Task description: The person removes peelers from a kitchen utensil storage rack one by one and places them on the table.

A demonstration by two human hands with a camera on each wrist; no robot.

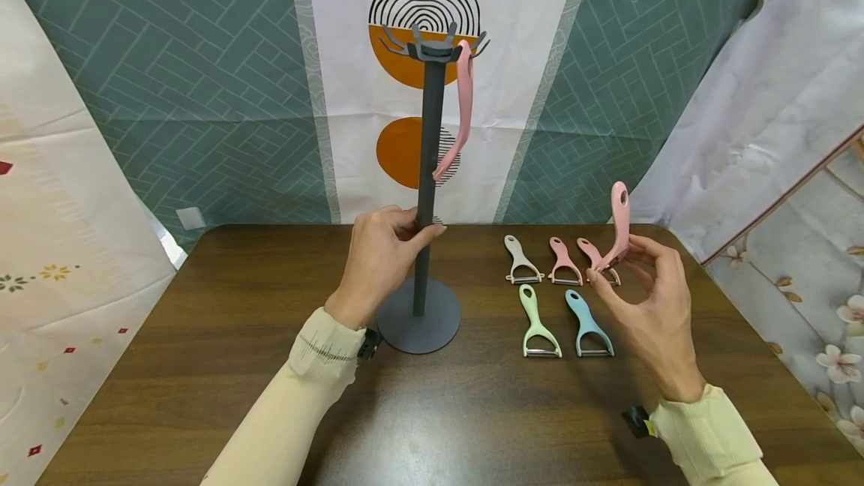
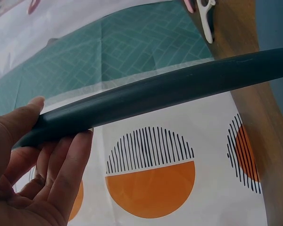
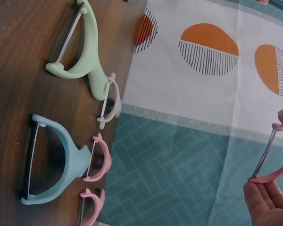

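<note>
My left hand (image 1: 378, 265) grips the pole of a dark grey hook stand (image 1: 430, 126) at about mid-height; in the left wrist view the thumb and fingers wrap the pole (image 2: 146, 96). From a hook at the stand's top hangs a pink peeler (image 1: 465, 92), handle up. Over to the right, my right hand (image 1: 651, 306) pinches another pink peeler (image 1: 619, 216) by its blade end, the handle with its hole pointing up. In the right wrist view, the thumb and fingers hold the two ends of that peeler's head (image 3: 278, 175), with its blade between them.
On the dark wooden table (image 1: 223, 351) lie a white peeler (image 1: 515, 250), two pink peelers (image 1: 559, 250), a green peeler (image 1: 531, 306) and a blue peeler (image 1: 582, 313), left of and below the right hand. A patterned curtain (image 1: 574, 171) hangs behind the table.
</note>
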